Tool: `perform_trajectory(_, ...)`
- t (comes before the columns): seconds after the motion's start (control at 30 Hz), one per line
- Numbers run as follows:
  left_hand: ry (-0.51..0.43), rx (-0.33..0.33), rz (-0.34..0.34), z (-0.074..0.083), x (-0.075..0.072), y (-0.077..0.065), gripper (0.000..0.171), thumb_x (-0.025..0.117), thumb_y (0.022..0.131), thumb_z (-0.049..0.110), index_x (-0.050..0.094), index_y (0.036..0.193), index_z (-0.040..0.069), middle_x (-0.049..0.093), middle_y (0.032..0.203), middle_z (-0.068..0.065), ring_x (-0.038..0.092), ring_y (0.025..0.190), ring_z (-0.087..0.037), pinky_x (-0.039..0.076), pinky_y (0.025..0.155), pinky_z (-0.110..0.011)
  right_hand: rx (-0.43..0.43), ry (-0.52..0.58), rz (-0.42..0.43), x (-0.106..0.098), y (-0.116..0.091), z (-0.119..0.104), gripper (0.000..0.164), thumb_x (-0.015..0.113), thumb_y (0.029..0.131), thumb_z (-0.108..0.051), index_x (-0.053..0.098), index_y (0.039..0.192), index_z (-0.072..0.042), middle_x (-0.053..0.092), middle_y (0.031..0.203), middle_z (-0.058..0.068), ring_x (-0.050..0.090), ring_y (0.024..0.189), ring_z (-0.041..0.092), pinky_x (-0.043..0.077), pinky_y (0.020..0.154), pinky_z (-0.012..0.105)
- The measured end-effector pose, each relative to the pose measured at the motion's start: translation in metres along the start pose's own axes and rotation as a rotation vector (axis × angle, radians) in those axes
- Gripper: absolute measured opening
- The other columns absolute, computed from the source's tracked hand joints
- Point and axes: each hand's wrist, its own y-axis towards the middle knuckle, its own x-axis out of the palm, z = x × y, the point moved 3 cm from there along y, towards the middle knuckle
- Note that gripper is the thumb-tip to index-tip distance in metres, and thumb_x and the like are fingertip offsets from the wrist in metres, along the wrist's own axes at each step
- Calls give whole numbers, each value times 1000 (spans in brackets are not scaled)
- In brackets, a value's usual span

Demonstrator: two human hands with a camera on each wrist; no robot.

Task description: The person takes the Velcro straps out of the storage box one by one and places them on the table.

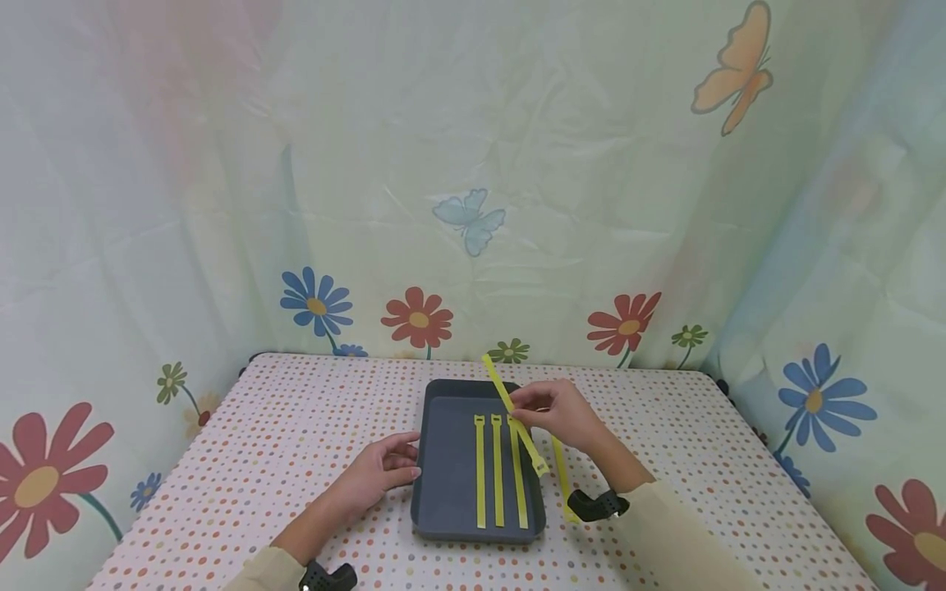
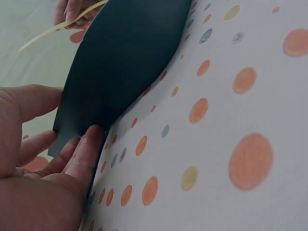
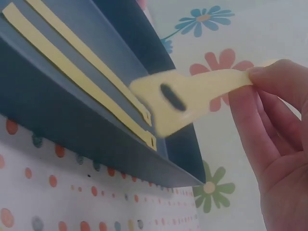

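Right grip [image 1: 557, 414]: thumb and fingers pinch one yellow strap [image 1: 528, 446] around its middle; its slotted head points nearer to us, its tail away.
Left grip [image 1: 377, 474]: it is not clenched — thumb and fingertips touch the side wall of the tray [image 1: 449, 460] beside it.
Three straps [image 1: 498, 476]: they lie side by side in the tray, to the left of the right grip and nearer to us.
Loose strap [image 1: 562, 472]: on the bench [image 1: 355, 402], outside the tray, on the near side of the right grip.
Strap risk: the pinch covers a short part only, so we think the held strap may twist if the right grip rolls; its head could then push the neighbour out of line.
Tray risk: a sideways push from the left grip could slide the tray.
Tray surface: dark grey, smooth, probably plastic, with rounded corners and low walls.
Strap form: thin, flat, bending — the wide head has an oval slot.
Bench surface: pale, with coloured dots.
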Motion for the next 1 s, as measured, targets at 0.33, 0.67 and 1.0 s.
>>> perform_trajectory(0.33, 2, -3, 6, -1, -1, 0, 64, 70, 98, 12, 41, 154, 0, 57, 133, -22, 63, 110, -19, 57, 91, -33, 74, 129, 67, 2, -7, 6, 27, 81, 89, -16, 76, 114, -7, 77, 98, 11, 75, 82, 22, 62, 78, 52)
perform_trajectory(0.67, 4, -1, 10, 0, -1, 2, 65, 72, 96, 12, 42, 153, 0, 57, 132, -21, 63, 109, -19, 57, 91, -32, 85, 202, 130, 2, -16, 12, 41, 80, 90, -17, 71, 127, -3, 75, 102, 17, 75, 82, 18, 64, 75, 34)
perform_trajectory(1.0, 4, -4, 19, -2, -1, 2, 66, 72, 96, 12, 42, 153, 0, 57, 132, -22, 63, 109, -18, 57, 89, -29, 150, 209, 207, 1, -26, 20, 46, 81, 89, -17, 69, 131, -4, 73, 102, 15, 74, 82, 18, 63, 74, 30)
